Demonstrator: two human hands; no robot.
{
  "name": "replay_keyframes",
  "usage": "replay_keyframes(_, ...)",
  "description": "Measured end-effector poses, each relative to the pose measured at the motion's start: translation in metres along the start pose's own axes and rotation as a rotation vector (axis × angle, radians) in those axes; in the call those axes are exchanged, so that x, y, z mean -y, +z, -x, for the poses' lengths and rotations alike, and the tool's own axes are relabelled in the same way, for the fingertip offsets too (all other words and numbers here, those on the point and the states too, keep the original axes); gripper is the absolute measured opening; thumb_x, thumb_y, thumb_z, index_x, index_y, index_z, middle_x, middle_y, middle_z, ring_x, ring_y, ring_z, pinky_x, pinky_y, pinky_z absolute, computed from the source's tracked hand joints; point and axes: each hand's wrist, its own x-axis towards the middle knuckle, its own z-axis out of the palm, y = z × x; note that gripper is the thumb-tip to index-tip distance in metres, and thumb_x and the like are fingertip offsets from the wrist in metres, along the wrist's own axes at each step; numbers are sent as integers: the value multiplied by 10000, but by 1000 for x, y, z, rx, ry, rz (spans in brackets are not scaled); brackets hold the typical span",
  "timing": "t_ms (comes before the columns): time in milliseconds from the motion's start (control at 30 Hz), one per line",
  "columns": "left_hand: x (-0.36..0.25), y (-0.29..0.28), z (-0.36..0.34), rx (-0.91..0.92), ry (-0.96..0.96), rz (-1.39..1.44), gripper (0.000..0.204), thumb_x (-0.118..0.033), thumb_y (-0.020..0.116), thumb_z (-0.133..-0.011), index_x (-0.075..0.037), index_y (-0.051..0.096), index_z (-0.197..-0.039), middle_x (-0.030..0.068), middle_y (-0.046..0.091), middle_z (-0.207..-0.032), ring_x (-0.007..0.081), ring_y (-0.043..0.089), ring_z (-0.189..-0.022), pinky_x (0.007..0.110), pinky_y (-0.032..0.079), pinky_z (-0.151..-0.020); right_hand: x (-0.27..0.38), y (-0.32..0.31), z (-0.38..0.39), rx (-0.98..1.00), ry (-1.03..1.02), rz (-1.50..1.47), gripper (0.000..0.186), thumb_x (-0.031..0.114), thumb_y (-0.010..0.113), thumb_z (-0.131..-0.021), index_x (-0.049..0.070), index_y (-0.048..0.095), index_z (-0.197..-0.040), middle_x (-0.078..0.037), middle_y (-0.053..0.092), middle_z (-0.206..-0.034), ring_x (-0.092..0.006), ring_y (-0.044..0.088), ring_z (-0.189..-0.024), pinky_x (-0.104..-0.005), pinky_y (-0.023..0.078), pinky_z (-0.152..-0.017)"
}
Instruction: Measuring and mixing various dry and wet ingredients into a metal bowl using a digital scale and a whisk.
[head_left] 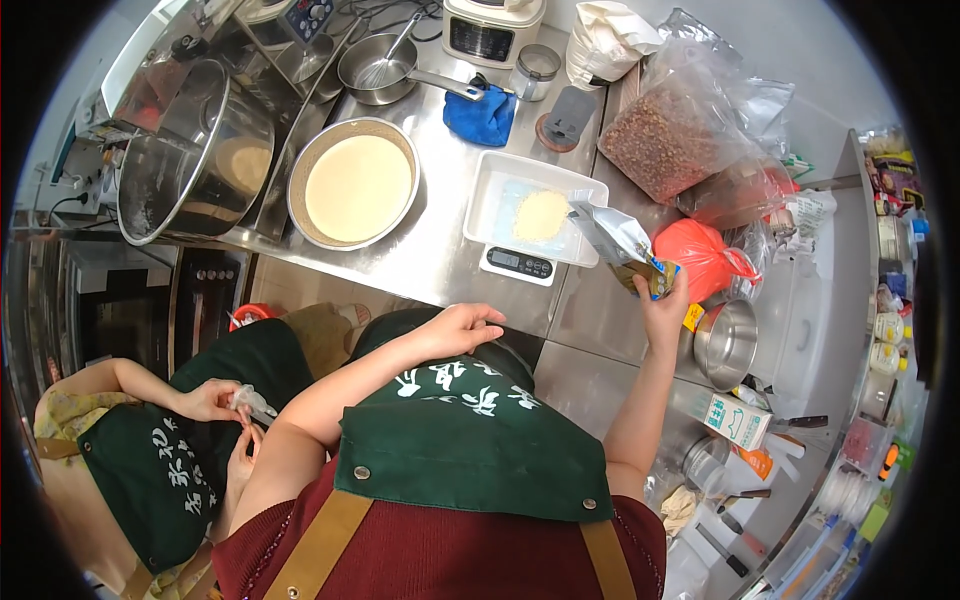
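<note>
Grips a silver foil pouch with a gold-and-blue printed end (pixel 615 235) in the right hand (pixel 668 305), with fingers wrapped around the printed end. Tilts it over the right edge of a shallow white rectangular plastic tray (pixel 483 195), with the silver end near a low heap of pale yellow granules (pixel 541 216). Under the tray's near edge, a white digital scale with a black display panel (pixel 517 264).

Holds the left hand (pixel 465 328) in front of a dark green apron with white lettering (pixel 470 385), well apart from the tray, with fingers loosely bent, partly open and visibly empty.

Along the stainless-steel counter (pixel 440 275), left of the tray, a round metal tin (pixel 348 130) of smooth cream-coloured batter (pixel 358 190); behind, a steel saucepan (pixel 372 98) with a wire whisk (pixel 377 74) inside, and a crumpled bright blue cloth (pixel 480 120). To the right, just beside the pouch, a knotted red plastic bag (pixel 690 260); beyond, a clear bag of reddish-brown pieces (pixel 655 145). At lower left, a co-worker in a similar green apron (pixel 150 450), handling a crumpled piece of clear plastic (pixel 255 402).
</note>
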Motion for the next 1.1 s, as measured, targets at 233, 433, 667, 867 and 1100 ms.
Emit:
replay_keyframes(233,-1,0,0,-5,-5,-5,315,-215,528,-842,-8,512,-1079,-27,437,-558,58,429,-496,212,361,-470,-7,-1,-1,-28,48,-53,351,-51,648,-683,29,470,-976,-29,521,-892,-104,500,-828,-231,401,-756)
replay_keyframes(433,1,-1,0,-8,-2,-3,315,-214,524,-845,-8,512,-1082,-23,449,-568,58,430,-502,211,362,-473,-7,-1,-1,-11,37,-39,353,-46,650,-683,31,471,-978,-30,522,-889,-105,501,-831,-234,402,-759)
replay_keyframes(667,0,-1,-1,-2,-8,-4,320,-215,522,-847,-5,506,-1088,-22,457,-581,56,431,-509,207,362,-475,3,3,-3,-9,-19,-18,340,-70,645,-670,28,472,-947,-27,524,-881,-113,505,-827,-235,402,-759)
replay_keyframes(867,-1,-2,-2,4,-19,1,318,-208,520,-848,-1,502,-1089,-22,464,-594,55,432,-516,202,362,-478,9,6,-7,27,-63,119,347,-79,641,-661,38,472,-940,-44,525,-853,-120,512,-808,-237,406,-732)
replay_keyframes(1100,-1,-3,-2,-6,-27,-7,315,-203,520,-847,0,502,-1088,-19,466,-594,58,432,-517,204,362,-483,9,6,-9,37,-82,133,343,-75,639,-662,37,470,-938,-48,522,-839,-125,512,-792,-238,407,-723)
